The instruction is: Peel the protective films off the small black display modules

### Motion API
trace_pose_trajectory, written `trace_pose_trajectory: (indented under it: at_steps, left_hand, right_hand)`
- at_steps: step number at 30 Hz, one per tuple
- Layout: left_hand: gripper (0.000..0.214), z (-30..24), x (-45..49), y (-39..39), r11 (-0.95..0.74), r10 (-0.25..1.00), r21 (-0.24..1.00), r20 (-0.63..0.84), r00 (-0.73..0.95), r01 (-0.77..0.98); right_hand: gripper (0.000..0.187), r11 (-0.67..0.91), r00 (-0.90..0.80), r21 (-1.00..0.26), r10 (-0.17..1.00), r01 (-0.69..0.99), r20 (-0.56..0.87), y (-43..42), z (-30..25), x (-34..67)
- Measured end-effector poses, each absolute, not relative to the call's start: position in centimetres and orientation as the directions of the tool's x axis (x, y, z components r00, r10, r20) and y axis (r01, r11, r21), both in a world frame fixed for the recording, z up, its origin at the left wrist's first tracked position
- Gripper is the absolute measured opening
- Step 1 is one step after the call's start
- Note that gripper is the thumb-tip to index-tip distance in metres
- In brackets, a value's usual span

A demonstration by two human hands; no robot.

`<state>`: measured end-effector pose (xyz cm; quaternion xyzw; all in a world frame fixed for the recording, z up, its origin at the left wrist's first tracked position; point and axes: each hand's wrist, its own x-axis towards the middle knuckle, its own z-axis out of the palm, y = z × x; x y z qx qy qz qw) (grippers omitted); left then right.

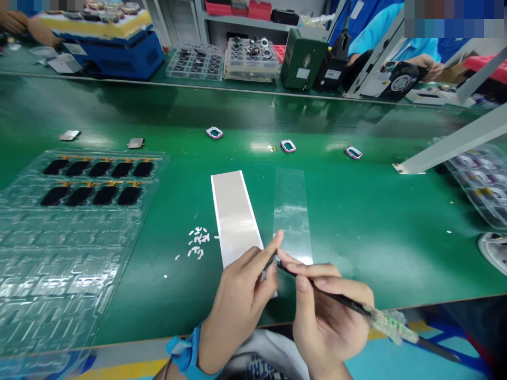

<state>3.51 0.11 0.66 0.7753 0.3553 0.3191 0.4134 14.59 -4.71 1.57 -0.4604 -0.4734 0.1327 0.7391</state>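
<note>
My right hand [325, 316] is shut on a pair of black tweezers [317, 287], whose tips point left towards my left hand [237, 301]. The fingertips of my left hand are close to those tips, above the near end of a white-edged silver film strip [233, 216]. Whether that hand pinches something small there, I cannot tell. A clear film strip [291, 211] lies to the right of the silver strip, its near end behind my right fingers. Several tiny white pieces [197, 243] are scattered left of the silver strip.
A clear plastic tray [59, 253] with rows of black parts lies on the green workbench [336, 211] at left. Several small pink-framed parts [288, 146] sit farther out. Another tray [483, 179] is at right, under a white bar [451, 148]; more trays and equipment line the far bench.
</note>
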Motion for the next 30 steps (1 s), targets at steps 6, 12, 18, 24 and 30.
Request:
trace_pose_trajectory:
  at_steps: [6,12,18,24,30]
  left_hand:
    - [0.049,1.0,3.3,0.0,-0.418,0.802,0.858,0.194,0.565,0.298]
    - [0.031,7.8,1.1,2.5,-0.584,0.789,0.643,0.307,0.532,0.496]
    - [0.025,11.7,1.6,15.2,-0.476,0.873,0.517,0.374,0.312,0.712]
    - [0.023,5.5,5.1,26.8,-0.337,0.935,0.464,0.059,0.351,0.819]
    - [0.035,7.1,-0.8,27.7,-0.236,0.966,0.297,-0.029,0.256,0.925]
  right_hand:
    - [0.035,0.548,0.537,-0.806,0.620,0.226,0.572,-4.7,2.1,14.9]
    - [0.036,0.596,0.556,-0.690,0.437,0.410,0.707,-3.9,2.1,19.0]
    - [0.040,0.543,0.495,-0.738,0.549,0.401,0.673,-3.1,0.0,22.2]
    - [0.029,0.505,0.482,-0.771,0.602,0.388,0.637,-3.2,0.3,21.6]
    - [0.022,0.447,0.573,-0.805,0.567,0.389,0.592,-3.4,0.0,21.8]
